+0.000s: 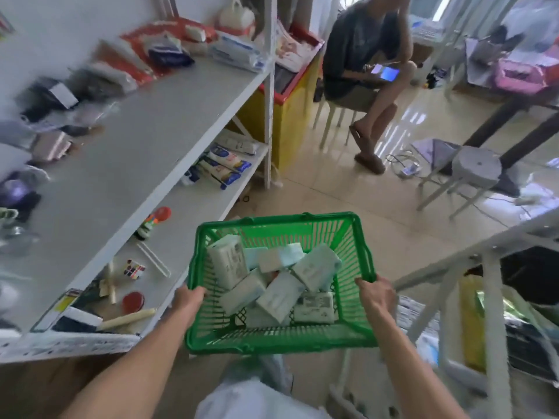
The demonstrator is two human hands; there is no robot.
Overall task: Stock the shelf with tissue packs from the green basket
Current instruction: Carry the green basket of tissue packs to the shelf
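I hold a green plastic basket in front of me above the floor, with my left hand gripping its left rim and my right hand gripping its right rim. Several pale tissue packs lie jumbled inside it. The white shelf unit runs along my left, its upper board mostly bare at the front with goods along the back wall. The lower board carries scattered small items.
A seated person with a phone is at the back, beside a red and yellow chest. A white stool stands at right, and a white metal rack frame lies close on my right. Tiled floor lies ahead.
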